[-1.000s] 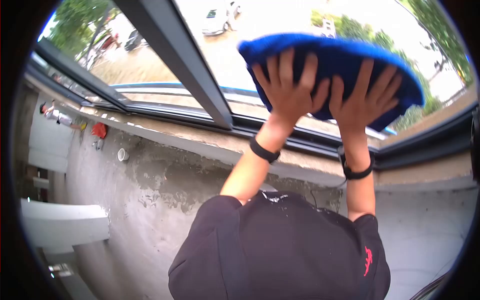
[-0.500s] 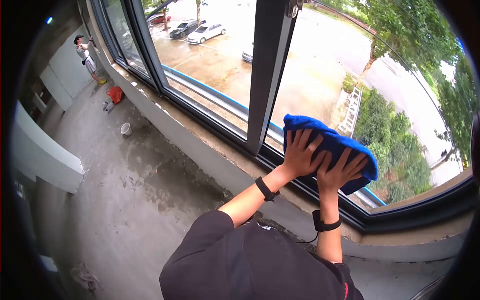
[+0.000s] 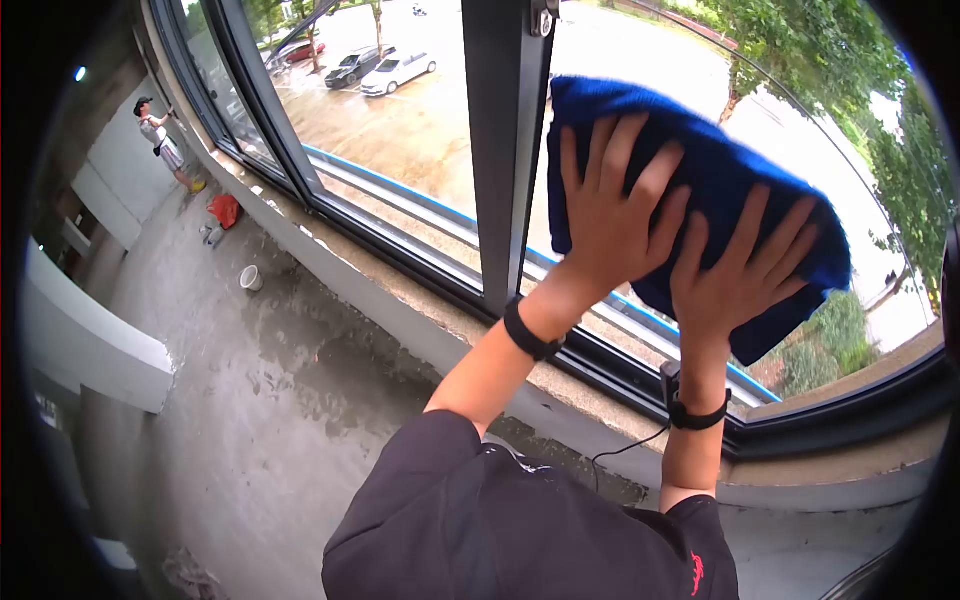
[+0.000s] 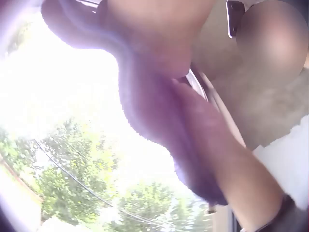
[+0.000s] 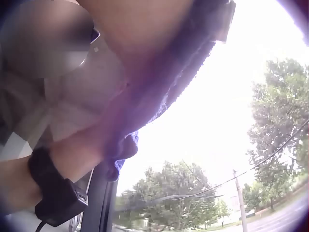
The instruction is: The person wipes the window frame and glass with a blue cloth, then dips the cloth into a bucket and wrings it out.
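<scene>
Notably, hands [image 3: 612, 225] [image 3: 732, 285] spread on blue cloth [image 3: 706, 178], white bucket [image 3: 252, 281] only in head view

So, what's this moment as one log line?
left hand: fingers spread on blue towel | right hand: fingers spread on same towel | towel: at window | white bucket: on floor

No legible text, red script [image 3: 697, 573] on dark shirt [image 3: 540, 530], unreadable

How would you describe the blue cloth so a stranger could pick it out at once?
In the head view, find the thick dark window upright, then the pane to its right. The blue cloth is there, under the person's left hand and right hand. Its broad, deep-blue fabric sets it apart from the thin blue strip outside.
</scene>
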Demonstrator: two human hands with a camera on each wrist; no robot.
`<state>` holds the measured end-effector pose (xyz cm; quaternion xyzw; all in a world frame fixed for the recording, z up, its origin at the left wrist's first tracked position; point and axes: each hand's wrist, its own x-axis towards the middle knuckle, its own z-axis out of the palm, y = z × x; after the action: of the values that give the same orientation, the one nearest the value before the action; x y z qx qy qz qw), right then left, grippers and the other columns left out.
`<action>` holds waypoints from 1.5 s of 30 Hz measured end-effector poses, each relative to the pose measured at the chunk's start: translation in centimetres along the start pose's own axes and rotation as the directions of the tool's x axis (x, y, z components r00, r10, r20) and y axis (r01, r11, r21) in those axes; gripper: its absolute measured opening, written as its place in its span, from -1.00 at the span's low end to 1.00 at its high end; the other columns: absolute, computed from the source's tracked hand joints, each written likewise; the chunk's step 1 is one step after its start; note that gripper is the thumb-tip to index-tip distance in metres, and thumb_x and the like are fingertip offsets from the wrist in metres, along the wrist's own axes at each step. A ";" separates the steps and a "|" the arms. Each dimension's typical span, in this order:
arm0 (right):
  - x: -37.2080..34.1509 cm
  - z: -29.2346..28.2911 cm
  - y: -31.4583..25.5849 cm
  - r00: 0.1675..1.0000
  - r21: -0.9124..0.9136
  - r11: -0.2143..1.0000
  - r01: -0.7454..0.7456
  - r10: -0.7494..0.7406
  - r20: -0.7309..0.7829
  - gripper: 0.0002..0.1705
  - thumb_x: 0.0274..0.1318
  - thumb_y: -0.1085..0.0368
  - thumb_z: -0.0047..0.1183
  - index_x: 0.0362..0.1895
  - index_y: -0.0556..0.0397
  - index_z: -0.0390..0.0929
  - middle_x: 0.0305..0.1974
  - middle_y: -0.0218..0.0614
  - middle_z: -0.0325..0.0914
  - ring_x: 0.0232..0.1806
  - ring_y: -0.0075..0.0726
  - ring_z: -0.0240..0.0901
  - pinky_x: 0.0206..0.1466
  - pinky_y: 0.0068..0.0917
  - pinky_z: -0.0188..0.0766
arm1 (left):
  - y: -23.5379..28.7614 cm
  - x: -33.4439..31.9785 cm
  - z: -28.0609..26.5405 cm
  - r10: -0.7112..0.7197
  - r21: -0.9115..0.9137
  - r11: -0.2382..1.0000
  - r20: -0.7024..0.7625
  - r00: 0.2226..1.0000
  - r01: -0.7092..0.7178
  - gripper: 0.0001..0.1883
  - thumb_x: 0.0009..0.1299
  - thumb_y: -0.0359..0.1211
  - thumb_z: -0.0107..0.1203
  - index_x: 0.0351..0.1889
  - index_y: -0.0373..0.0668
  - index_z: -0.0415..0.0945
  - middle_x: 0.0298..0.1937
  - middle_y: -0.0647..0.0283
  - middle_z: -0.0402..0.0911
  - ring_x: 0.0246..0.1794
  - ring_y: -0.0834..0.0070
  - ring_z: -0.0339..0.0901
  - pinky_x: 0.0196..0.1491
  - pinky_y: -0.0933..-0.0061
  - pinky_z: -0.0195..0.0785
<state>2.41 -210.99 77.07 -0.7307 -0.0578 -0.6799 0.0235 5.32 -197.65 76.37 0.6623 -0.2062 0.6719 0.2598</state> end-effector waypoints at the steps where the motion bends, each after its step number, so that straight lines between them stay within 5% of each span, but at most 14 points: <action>1: -2.3 0.0 0.1 0.998 0.006 1.000 -0.013 0.013 0.059 -0.32 0.30 -0.24 -0.07 0.39 -0.25 0.42 0.44 0.14 0.21 0.41 0.39 0.15 0.35 0.28 -0.11 | 0.4 -2.4 0.1 -0.046 0.006 0.999 0.028 0.999 0.046 -0.48 0.37 -0.27 0.13 0.29 -0.12 0.33 0.39 -0.21 0.22 0.41 -0.28 0.15 0.42 -0.43 -0.31; 7: -16.9 0.1 0.4 0.951 -0.016 0.998 0.065 -0.057 0.303 -0.40 0.34 -0.15 -0.10 0.27 -0.06 0.40 0.44 0.36 0.06 0.36 0.68 0.07 0.13 0.49 0.05 | 1.5 -17.4 0.1 -0.252 0.079 0.967 0.154 0.955 0.242 -0.46 0.36 -0.21 0.12 0.29 -0.08 0.30 0.38 -0.26 0.18 0.38 -0.38 0.11 0.38 -0.55 -0.30; 8: -18.3 0.0 0.3 0.940 -0.014 0.998 0.068 -0.059 0.335 -0.44 0.32 -0.14 -0.07 0.19 -0.05 0.47 0.44 0.35 0.06 0.36 0.67 0.08 0.18 0.51 0.01 | 1.6 -18.6 -0.6 -0.258 0.133 0.965 0.291 0.921 0.228 -0.44 0.36 -0.24 0.05 0.28 -0.25 0.19 0.44 -0.40 0.02 0.49 -0.51 -0.15 0.40 -0.58 -0.43; 9: -19.5 0.3 0.3 0.940 -0.031 0.997 0.071 -0.056 0.337 -0.44 0.32 -0.14 -0.07 0.19 -0.05 0.47 0.44 0.35 0.06 0.36 0.67 0.08 0.18 0.51 0.01 | 2.6 -18.2 -1.6 -0.349 0.163 0.936 0.353 0.868 0.311 -0.45 0.33 -0.24 0.13 0.27 -0.13 0.27 0.36 -0.30 0.19 0.38 -0.45 0.08 0.35 -0.60 -0.27; 12: -20.5 0.4 0.2 0.966 0.090 0.996 0.025 -0.048 0.254 -0.51 0.24 -0.04 0.05 0.13 -0.05 0.54 0.42 0.33 0.11 0.37 0.60 0.09 0.31 0.46 -0.11 | 3.1 -18.2 -2.2 -0.354 0.125 0.935 0.398 0.847 0.332 -0.45 0.34 -0.26 0.12 0.26 -0.19 0.26 0.37 -0.38 0.16 0.37 -0.49 0.07 0.34 -0.61 -0.27; 15: -19.3 0.1 -0.1 0.960 0.134 0.991 -0.015 -0.024 0.280 -0.51 0.22 0.00 0.08 0.16 -0.07 0.53 0.41 0.32 0.15 0.36 0.56 0.11 0.31 0.44 -0.11 | 3.2 -17.0 -1.8 -0.335 0.087 0.942 0.352 0.874 0.325 -0.45 0.36 -0.29 0.10 0.26 -0.27 0.21 0.40 -0.46 0.08 0.39 -0.54 0.01 0.35 -0.61 -0.31; 16: -17.9 -0.1 -0.6 0.965 0.097 0.994 -0.050 0.023 0.262 -0.57 0.20 -0.08 0.11 0.11 -0.34 0.61 0.33 0.05 0.36 0.26 0.22 0.32 0.29 0.32 -0.05 | 2.8 -16.0 -1.9 -0.331 0.089 0.943 0.336 0.882 0.320 -0.45 0.37 -0.29 0.08 0.25 -0.30 0.18 0.41 -0.49 0.04 0.42 -0.54 -0.05 0.36 -0.60 -0.36; 19: -11.8 0.1 -1.2 0.985 0.161 0.987 -0.029 0.000 0.174 -0.56 0.19 -0.08 0.12 0.13 -0.37 0.62 0.34 -0.08 0.40 0.28 0.04 0.33 0.31 0.29 -0.08 | 1.8 -11.9 -1.6 -0.331 0.139 0.944 0.386 0.861 0.301 -0.41 0.48 -0.29 -0.06 0.33 -0.45 0.02 0.51 -0.53 -0.24 0.54 -0.47 -0.39 0.48 -0.42 -0.62; 21: -7.7 0.1 -1.4 0.990 0.151 0.989 0.009 -0.031 0.141 -0.52 0.21 0.00 0.09 0.18 -0.19 0.57 0.45 0.07 0.22 0.39 0.22 0.21 0.39 0.33 -0.24 | 1.1 -7.7 -1.1 -0.236 0.094 0.972 0.314 0.920 0.217 -0.44 0.53 -0.26 -0.10 0.36 -0.41 0.05 0.53 -0.47 -0.20 0.57 -0.41 -0.36 0.48 -0.40 -0.62; 29: 5.2 -1.2 -2.0 0.990 0.296 0.945 -0.135 0.139 0.009 -0.49 0.29 0.09 0.06 0.30 -0.17 0.48 0.49 -0.06 0.18 0.47 0.12 0.15 0.42 0.32 -0.28 | 2.2 6.3 0.0 0.000 0.058 0.998 0.114 0.993 -0.006 -0.47 0.52 -0.30 -0.10 0.40 -0.28 0.10 0.52 -0.33 -0.02 0.56 -0.31 -0.14 0.44 -0.44 -0.51; 33: 0.0 -0.5 -1.0 0.991 0.261 0.956 -0.136 0.128 0.048 -0.44 0.24 0.08 0.13 0.32 -0.21 0.43 0.48 -0.02 0.21 0.44 0.10 0.19 0.40 0.33 -0.25 | 2.5 1.8 0.4 -0.041 0.157 0.988 0.211 0.977 0.007 -0.51 0.43 -0.33 -0.03 0.29 -0.26 0.18 0.52 -0.33 -0.03 0.55 -0.33 -0.15 0.41 -0.54 -0.60; 35: -3.2 -1.1 -0.1 0.994 0.159 0.982 -0.106 0.099 0.050 -0.41 0.16 0.00 0.20 0.27 -0.24 0.45 0.45 -0.06 0.26 0.32 -0.04 0.36 0.08 0.27 0.14 | 3.0 -2.0 0.5 -0.071 0.139 0.990 0.253 0.965 0.037 -0.51 0.41 -0.31 -0.02 0.27 -0.25 0.19 0.51 -0.36 -0.02 0.54 -0.37 -0.17 0.40 -0.57 -0.61; 39: -13.3 -1.9 2.0 0.978 0.153 0.981 -0.122 0.093 0.186 -0.52 0.15 0.04 0.16 0.15 -0.23 0.46 0.37 0.00 0.33 0.25 0.01 0.40 0.07 0.34 0.18 | 4.4 -12.4 0.7 -0.115 0.163 0.985 0.409 0.905 0.052 -0.43 0.52 -0.20 -0.07 0.38 -0.28 0.05 0.51 -0.38 -0.05 0.56 -0.37 -0.23 0.41 -0.55 -0.61; 45: -21.7 -7.5 4.6 0.820 0.097 0.980 -0.171 0.087 0.565 -0.52 0.16 0.12 0.02 0.20 -0.20 0.44 0.35 -0.10 0.36 0.34 0.01 0.31 0.23 0.14 0.20 | 7.8 -21.2 -2.0 -0.175 0.044 0.982 0.581 0.794 0.185 -0.52 0.39 -0.27 0.04 0.19 -0.34 0.27 0.34 -0.41 0.14 0.44 -0.41 -0.06 0.39 -0.52 -0.51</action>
<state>-5.98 -217.54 56.23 -0.8958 -0.0610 -0.4277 0.1042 -1.39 -204.14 55.65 0.8506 -0.2171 0.4073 0.2519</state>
